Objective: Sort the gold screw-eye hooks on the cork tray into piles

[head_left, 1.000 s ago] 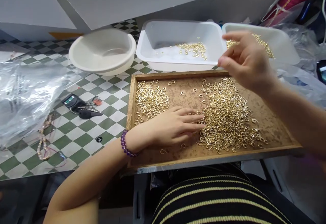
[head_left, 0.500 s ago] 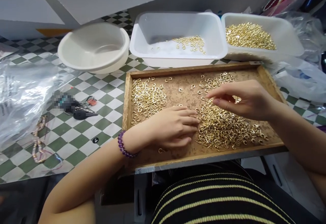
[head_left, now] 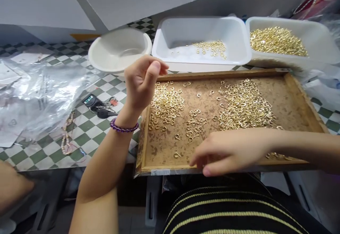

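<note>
My left hand (head_left: pixel 142 81) is raised over the left back corner of the wooden tray (head_left: pixel 217 74). Its fingers are curled and the thumb lies against them; whether anything is inside is hidden. Low over the tray's front edge, my right hand (head_left: pixel 228 152) hangs palm down with fingers bent, the thumb apart, nothing visible in it. Gold S-shaped hooks lie in a left pile (head_left: pixel 167 102), a small middle cluster (head_left: pixel 196 124) and a large right pile (head_left: pixel 247 106). Single hooks are scattered between, one hook (head_left: pixel 177 155) near the front.
Behind the tray stand a round white bowl (head_left: pixel 98 55), a white tub (head_left: pixel 162 32) with some gold pieces, and another tub (head_left: pixel 321 46) holding many. Left are plastic bags (head_left: pixel 45 95), keys (head_left: pixel 105 112) and a beaded string (head_left: pixel 66 134). Someone's arm (head_left: pixel 14 188) shows lower left.
My left hand has lifted from the tray's middle, up and left, and curled. My right hand has come from over the right pile to the front edge. The view has shifted left.
</note>
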Tool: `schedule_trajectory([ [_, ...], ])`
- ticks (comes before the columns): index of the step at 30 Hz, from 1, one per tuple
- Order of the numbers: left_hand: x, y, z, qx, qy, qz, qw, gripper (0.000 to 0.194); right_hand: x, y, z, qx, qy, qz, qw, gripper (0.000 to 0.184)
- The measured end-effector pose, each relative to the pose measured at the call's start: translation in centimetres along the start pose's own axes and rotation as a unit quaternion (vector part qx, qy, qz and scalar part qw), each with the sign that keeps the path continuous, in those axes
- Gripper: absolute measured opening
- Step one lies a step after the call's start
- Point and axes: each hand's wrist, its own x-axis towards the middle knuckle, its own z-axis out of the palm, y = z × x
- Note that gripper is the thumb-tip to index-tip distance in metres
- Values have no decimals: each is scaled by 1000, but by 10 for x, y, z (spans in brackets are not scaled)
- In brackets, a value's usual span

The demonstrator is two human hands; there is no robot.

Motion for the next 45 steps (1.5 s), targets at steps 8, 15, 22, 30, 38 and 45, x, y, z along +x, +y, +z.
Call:
schedule_trajectory([
  [8, -5, -32, -12, 155, -18, -141, 978, 29, 50, -2, -41, -12, 241, 35, 970, 30],
  [15, -9, -44, -10, 163, -47, -161, 972, 26, 84, 0, -42, 24, 45, 15, 999, 30],
  [22, -7, -49, -9, 105, -4, -213, 971, 29, 39, -8, -102, -51, 213, -11, 976, 28],
  [30, -6, -55, -10, 82, -4, -233, 969, 30, 17, 5, -95, -110, -26, 22, 993, 33],
  [38, -6, -53, -9, 79, -7, -236, 969, 29, 0, 12, -122, -123, 185, 40, 974, 31],
  [45, -6, -51, -8, 77, -18, -238, 968, 26, 1, 18, -96, -174, -32, 68, 982, 33],
])
